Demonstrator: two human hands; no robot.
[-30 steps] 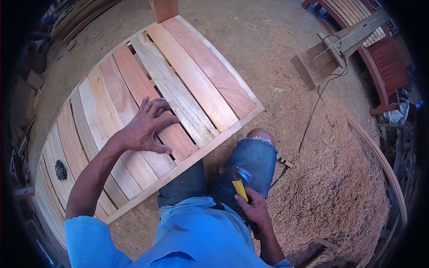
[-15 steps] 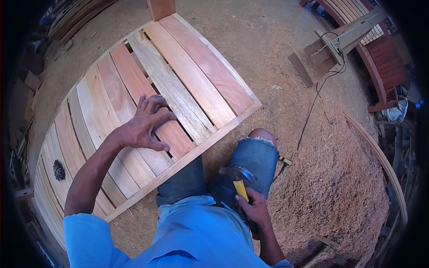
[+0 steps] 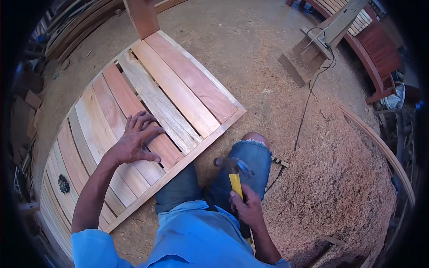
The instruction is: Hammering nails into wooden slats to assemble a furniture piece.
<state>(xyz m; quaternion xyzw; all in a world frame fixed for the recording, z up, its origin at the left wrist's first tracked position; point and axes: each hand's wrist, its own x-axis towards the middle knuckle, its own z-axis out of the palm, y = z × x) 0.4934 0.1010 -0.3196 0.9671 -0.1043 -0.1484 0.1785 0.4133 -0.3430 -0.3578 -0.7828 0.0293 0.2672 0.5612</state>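
My left hand [image 3: 136, 143] lies over a reddish wooden slat [image 3: 166, 149] of a large slatted panel, its thumb and fingers bridging the slat's two long edges. Only a narrow stretch of that slat shows between thumb and forefinger. A greyish slat [image 3: 170, 109] runs beside it across a dark gap. Over my right thigh, my right hand [image 3: 248, 206] is wrapped round the yellow and black handle of a claw hammer [image 3: 235, 178]. The hammer's metal head points away from me, apart from the panel's near rail [image 3: 196, 142].
On the panel's left part sits a small dark heap [image 3: 64, 183], perhaps nails. A wooden post [image 3: 142, 20] stands at its far corner. Wood shavings [image 3: 330, 178] are piled to the right, beside a curved wooden strip [image 3: 380, 147]. A cable [image 3: 304, 120] crosses the floor.
The hammer has come round and its head shows more clearly, no longer smeared. My left hand keeps its place on the reddish slat. The whole view has shifted slightly.
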